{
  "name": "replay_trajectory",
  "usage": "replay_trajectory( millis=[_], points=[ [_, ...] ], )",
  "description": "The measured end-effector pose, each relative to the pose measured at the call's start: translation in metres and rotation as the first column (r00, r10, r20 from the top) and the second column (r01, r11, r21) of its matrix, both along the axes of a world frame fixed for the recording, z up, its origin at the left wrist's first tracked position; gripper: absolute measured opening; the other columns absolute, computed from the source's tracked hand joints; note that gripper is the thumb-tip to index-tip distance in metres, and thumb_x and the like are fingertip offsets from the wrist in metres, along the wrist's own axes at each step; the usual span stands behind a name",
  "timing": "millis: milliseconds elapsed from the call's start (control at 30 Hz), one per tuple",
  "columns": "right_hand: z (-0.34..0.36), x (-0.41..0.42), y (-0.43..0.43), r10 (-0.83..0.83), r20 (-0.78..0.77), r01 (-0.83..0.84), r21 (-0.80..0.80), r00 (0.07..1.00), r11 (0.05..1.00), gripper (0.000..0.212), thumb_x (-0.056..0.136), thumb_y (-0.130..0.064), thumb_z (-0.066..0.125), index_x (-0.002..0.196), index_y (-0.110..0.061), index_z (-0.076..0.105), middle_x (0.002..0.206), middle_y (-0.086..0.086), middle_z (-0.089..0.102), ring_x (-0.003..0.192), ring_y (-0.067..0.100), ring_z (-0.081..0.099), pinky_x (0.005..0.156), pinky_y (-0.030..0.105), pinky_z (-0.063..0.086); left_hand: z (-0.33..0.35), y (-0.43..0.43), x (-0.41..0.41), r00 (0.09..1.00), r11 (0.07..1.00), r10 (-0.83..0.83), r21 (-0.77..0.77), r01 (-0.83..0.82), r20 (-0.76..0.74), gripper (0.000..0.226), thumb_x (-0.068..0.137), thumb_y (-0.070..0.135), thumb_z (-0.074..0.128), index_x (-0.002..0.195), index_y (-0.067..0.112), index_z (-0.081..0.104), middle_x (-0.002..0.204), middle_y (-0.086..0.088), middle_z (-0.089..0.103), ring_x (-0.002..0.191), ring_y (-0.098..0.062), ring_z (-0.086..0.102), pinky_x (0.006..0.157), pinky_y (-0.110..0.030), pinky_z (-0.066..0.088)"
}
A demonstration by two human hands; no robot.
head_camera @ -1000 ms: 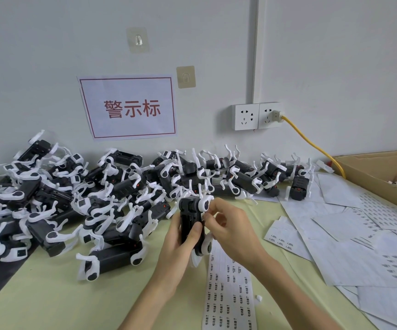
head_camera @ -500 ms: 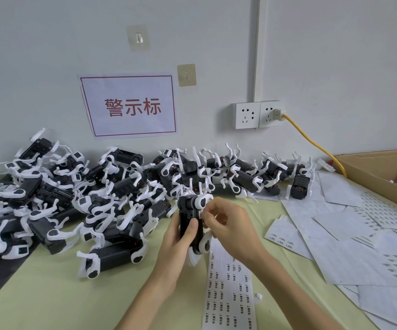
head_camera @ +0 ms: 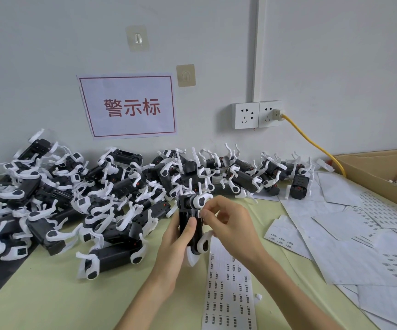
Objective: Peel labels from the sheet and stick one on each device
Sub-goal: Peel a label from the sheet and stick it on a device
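Crowding device [head_camera: 191, 222]: device heap [head_camera: 85, 196] left, label sheet [head_camera: 228, 289] below.

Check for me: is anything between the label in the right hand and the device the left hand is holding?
Nothing visible. The right hand pinches the label right against the upper side of the device, which the left hand grips upright above the label sheet. Actual contact is too small to confirm.
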State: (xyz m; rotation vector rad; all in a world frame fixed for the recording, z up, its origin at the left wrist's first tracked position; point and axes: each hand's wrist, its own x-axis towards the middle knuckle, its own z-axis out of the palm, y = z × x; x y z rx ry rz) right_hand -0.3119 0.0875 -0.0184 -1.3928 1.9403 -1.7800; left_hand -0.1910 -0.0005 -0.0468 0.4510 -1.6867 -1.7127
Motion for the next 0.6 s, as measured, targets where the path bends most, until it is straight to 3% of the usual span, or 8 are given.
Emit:
replay_trajectory(
  millis=[100,333,600],
  points=[
    [0.0021,0.0007,0.0001,0.004,0.054,-0.003,-0.018,0.999,1.0,0.012,0.093,-0.015,0.068,0.084,-0.023,0.068,0.08,-0.001,0.069,0.057,0.009,0.053,0.062,0.041,0.051,0.0006,0.0015,0.0,1.0,1.0,-0.005,-0.003,0.005,-0.003,0.026,0.091,0.048,0.058,0.113,0.041,0.072,0.114,0.006,0.076,0.11,-0.006,0.069,0.082,-0.01,0.05],
    [0.0017,0.0002,0.0004,-0.005,0.108,0.01,-0.041,0.994,0.999,0.016,0.089,-0.012,0.074,0.077,-0.022,0.072,0.07,-0.007,0.068,0.057,0.016,0.058,0.056,0.027,0.046,-0.0005,0.0017,-0.0008,1.0,1.0,-0.014,0.009,0.014,-0.013,0.036,0.091,0.049,0.058,0.123,0.034,0.068,0.119,0.01,0.075,0.114,-0.003,0.068,0.082,-0.007,0.05],
    [0.0006,0.0003,-0.002,0.051,0.125,-0.049,-0.024,0.991,0.999,0.014,0.094,-0.012,0.069,0.082,-0.018,0.067,0.073,-0.009,0.065,0.057,0.012,0.054,0.058,0.025,0.043,-0.0011,0.0022,-0.0016,1.0,1.0,0.0,0.017,0.001,-0.015,0.035,0.09,0.049,0.058,0.12,0.034,0.069,0.116,0.009,0.076,0.111,-0.004,0.069,0.081,-0.007,0.05]
  ],
)
